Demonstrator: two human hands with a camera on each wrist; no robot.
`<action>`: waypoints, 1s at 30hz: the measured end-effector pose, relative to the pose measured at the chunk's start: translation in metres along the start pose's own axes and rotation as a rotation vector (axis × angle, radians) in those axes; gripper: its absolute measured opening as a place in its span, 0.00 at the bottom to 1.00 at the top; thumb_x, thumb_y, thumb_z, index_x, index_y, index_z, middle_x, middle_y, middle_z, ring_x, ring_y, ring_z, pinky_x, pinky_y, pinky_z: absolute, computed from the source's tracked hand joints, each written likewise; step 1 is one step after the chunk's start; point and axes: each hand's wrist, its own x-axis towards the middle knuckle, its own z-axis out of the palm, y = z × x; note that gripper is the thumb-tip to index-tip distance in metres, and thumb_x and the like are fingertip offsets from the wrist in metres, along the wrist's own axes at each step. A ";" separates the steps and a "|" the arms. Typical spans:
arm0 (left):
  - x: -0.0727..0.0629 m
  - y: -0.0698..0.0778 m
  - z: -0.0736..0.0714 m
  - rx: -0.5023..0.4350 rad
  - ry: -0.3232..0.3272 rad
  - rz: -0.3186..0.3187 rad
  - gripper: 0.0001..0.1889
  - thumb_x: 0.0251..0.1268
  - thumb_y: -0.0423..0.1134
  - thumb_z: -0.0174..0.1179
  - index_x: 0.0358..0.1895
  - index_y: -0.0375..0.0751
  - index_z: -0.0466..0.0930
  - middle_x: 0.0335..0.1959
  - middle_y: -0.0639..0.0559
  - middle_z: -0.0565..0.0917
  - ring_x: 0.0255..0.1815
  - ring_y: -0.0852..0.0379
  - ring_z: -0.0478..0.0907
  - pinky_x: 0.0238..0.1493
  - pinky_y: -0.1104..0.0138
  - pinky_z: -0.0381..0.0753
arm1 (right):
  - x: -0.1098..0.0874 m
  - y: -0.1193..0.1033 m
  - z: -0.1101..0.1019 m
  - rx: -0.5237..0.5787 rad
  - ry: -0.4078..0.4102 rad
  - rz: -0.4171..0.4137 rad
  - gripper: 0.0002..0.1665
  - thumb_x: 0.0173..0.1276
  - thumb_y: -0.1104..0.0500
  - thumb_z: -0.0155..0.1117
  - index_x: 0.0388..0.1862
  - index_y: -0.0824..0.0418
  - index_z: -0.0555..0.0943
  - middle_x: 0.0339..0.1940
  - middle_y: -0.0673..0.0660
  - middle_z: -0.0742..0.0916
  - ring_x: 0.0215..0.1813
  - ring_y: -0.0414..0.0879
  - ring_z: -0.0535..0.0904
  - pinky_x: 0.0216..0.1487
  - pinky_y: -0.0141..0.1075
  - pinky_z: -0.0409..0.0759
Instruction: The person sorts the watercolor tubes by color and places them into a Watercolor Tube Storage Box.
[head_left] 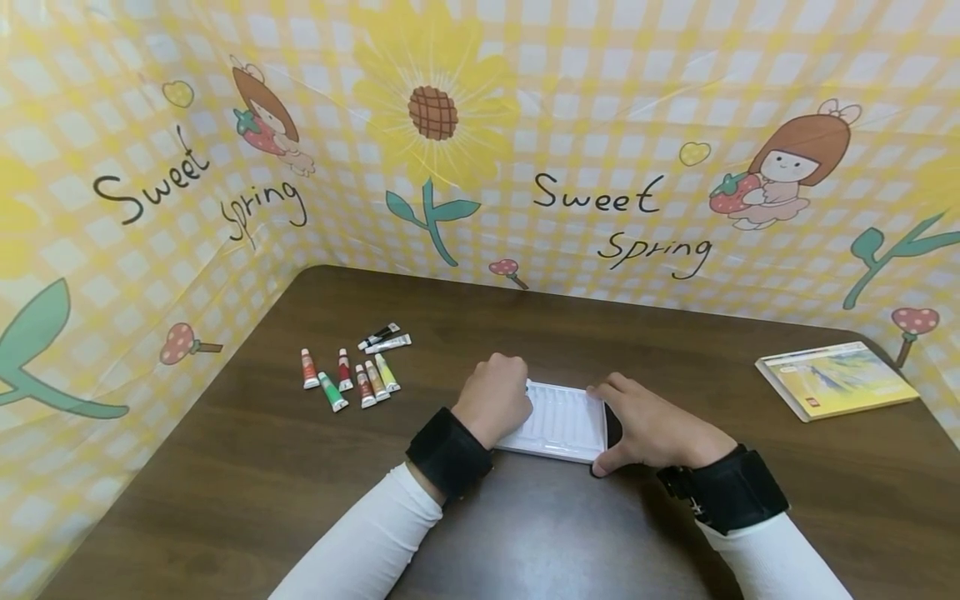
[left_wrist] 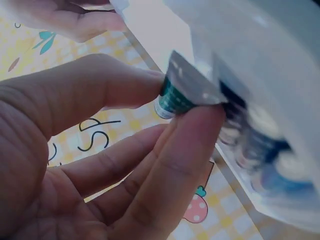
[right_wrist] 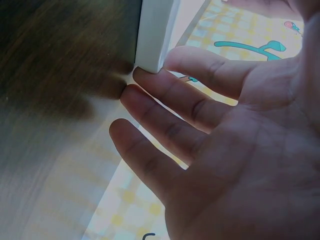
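My left hand (head_left: 491,400) is over the left part of a white slotted plastic tray (head_left: 562,422) lying on the table. In the left wrist view, its thumb and forefinger pinch a small paint tube (left_wrist: 176,97) with a green label and a flat silvery end. Close by, several blue and dark tubes (left_wrist: 272,150) lie along the tray. My right hand (head_left: 660,429) holds the tray's right end, thumb at the near corner and fingers at the far one. In the right wrist view, fingertips meet the tray's white edge (right_wrist: 157,32), with other fingers extended below.
Several loose paint tubes (head_left: 364,385) in red, green, yellow and other colours lie to the left on the brown table (head_left: 300,492). At the right is a flat yellow box (head_left: 836,381) with a printed picture. Checked cloth (head_left: 570,125) walls the back and left sides.
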 end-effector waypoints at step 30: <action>0.002 0.005 0.011 0.207 0.075 0.049 0.08 0.68 0.31 0.64 0.47 0.36 0.87 0.35 0.42 0.89 0.31 0.50 0.84 0.26 0.58 0.82 | 0.000 0.001 0.000 -0.008 0.009 -0.001 0.59 0.46 0.43 0.90 0.72 0.67 0.74 0.62 0.61 0.79 0.59 0.54 0.77 0.62 0.51 0.80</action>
